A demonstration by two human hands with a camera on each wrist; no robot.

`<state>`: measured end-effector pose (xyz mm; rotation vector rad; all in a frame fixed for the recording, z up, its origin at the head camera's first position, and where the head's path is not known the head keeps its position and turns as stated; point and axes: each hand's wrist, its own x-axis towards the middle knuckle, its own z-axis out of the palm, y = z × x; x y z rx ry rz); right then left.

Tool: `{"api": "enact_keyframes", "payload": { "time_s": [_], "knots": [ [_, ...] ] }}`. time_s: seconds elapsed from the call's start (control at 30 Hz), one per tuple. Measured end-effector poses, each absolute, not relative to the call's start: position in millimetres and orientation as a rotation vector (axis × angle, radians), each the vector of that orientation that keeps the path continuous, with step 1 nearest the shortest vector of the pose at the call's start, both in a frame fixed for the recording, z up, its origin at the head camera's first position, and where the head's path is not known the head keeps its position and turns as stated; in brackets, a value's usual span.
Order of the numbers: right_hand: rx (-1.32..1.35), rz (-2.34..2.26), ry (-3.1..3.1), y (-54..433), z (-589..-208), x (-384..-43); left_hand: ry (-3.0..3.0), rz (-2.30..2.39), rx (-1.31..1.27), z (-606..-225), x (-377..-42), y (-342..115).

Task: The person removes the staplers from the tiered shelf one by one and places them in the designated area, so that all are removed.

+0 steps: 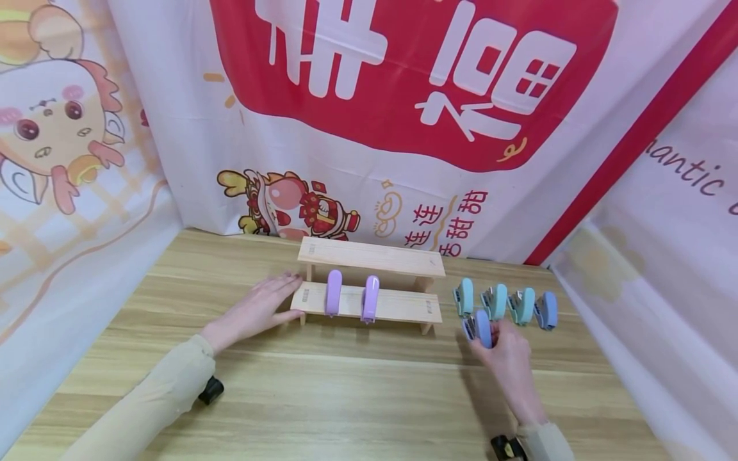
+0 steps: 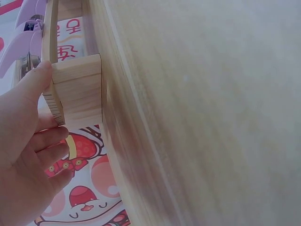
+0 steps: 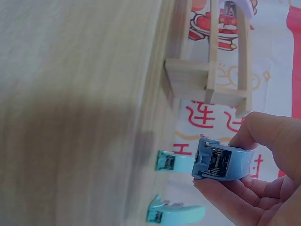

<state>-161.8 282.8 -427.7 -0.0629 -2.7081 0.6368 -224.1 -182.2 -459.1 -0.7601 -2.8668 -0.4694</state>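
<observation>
My left hand [image 1: 262, 310] holds the left end of a two-tier wooden shelf [image 1: 403, 306], thumb at the front corner and fingers toward the back. Two purple staplers, a left one [image 1: 333, 293] and a right one [image 1: 371, 298], stand side by side on its lower tier. To the right of the shelf, my right hand [image 1: 510, 358] pinches a blue stapler [image 3: 235, 163] between thumb and fingers, raised above the table. Just beyond it is a row of three teal staplers [image 1: 466, 296] and another blue stapler [image 1: 549, 310] at the right end.
The wood-grain table [image 1: 323, 397] reaches back to a printed cloth [image 1: 190, 160] hanging behind the shelf. More cloth walls rise at left and right. The upper tier [image 1: 369, 257] of the shelf stands behind and above the lower one.
</observation>
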Motion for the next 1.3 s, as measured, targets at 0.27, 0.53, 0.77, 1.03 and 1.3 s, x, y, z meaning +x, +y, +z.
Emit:
{"api": "enact_keyframes", "payload": {
  "time_s": [0.27,0.53,0.77,1.03,1.3],
  "knots": [
    [-0.138,0.700,-2.783,290.0,-435.5,-161.3,-2.864,-0.478,-0.758,-457.4,-222.4,-181.7],
    [-0.207,0.761,-2.869,294.7,-444.3,-163.5,-2.851,-0.476,-0.759,-456.7,-221.1,-181.5],
    [-0.250,0.777,-2.888,295.5,-449.6,-164.7,-2.860,-0.476,-0.765,-456.5,-221.7,-180.8],
    [-0.291,0.754,-2.904,295.5,-454.4,-167.7,-2.843,-0.479,-0.773,-455.2,-221.3,-180.9],
    [-0.325,0.787,-2.931,294.7,-454.8,-169.8,-2.856,-0.477,-0.770,-456.1,-222.1,-181.6]
  ]
}}
